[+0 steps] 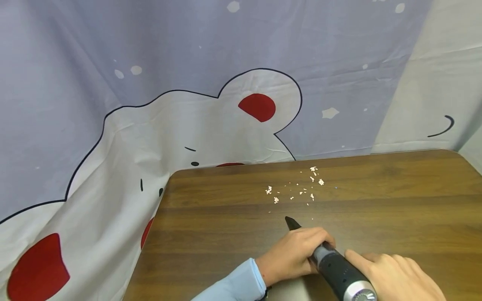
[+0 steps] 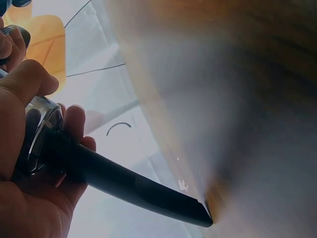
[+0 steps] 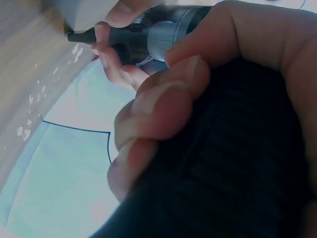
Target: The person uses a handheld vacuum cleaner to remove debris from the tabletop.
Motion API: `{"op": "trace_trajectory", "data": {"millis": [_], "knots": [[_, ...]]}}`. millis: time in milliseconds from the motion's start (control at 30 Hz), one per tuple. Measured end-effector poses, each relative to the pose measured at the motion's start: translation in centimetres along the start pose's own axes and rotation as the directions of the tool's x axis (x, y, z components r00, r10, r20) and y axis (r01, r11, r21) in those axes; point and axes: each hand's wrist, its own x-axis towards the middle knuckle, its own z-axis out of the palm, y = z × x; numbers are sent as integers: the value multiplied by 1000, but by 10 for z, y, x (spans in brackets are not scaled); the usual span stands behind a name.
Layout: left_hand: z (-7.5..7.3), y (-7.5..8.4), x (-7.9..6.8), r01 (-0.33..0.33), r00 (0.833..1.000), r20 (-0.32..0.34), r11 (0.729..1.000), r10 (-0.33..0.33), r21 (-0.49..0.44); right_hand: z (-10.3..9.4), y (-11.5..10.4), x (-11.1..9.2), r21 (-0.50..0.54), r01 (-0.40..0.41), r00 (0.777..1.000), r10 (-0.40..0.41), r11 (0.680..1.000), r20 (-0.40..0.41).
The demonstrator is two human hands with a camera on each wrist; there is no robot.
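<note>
A black handheld vacuum cleaner (image 1: 342, 271) with a silver ring at its rear end slants over the wooden table. My left hand (image 1: 297, 253) grips its front part, fingers curled round the clear section behind the nozzle. The narrow black nozzle (image 2: 141, 188) points away from me, its tip close to the tabletop; whether it touches I cannot tell. My right hand (image 1: 401, 274) holds the ribbed dark handle (image 3: 233, 148), fingers wrapped round it in the right wrist view. Beyond the nozzle tip lie scattered white scraps (image 1: 276, 200), bigger bits among tiny crumbs.
The brown wooden table (image 1: 211, 234) has rounded far corners. Behind it and along its left side hangs a printed curtain (image 1: 180, 125) in lilac and white with red patches. A tiny bluish speck (image 1: 336, 187) lies right of the scraps.
</note>
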Motion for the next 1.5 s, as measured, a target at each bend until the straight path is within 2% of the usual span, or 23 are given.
{"op": "trace_trajectory", "data": {"millis": [133,367,600,767,1233,1500], "knots": [[-1,-3,-5,14,1000,-8,1000,-14,-3,3,-2,5,3,19,1000,-19,1000,-17],[-4,-6,-12,47,998,-29,997,-49,-67,2,-12,14,5,28,997,-28,1000,-70],[-7,-9,-18,68,997,-25,997,-69,-20,3,-15,21,19,51,995,-50,998,-87],[-10,-11,-19,80,997,-22,997,-80,-25,3,-16,26,16,64,994,-62,998,-91],[-11,-24,-16,83,995,-46,994,-86,-65,2,-19,37,-36,79,981,-85,996,-176],[-9,-32,-10,77,996,-44,996,-79,-45,3,-17,40,-76,43,976,-59,996,-212]]}}
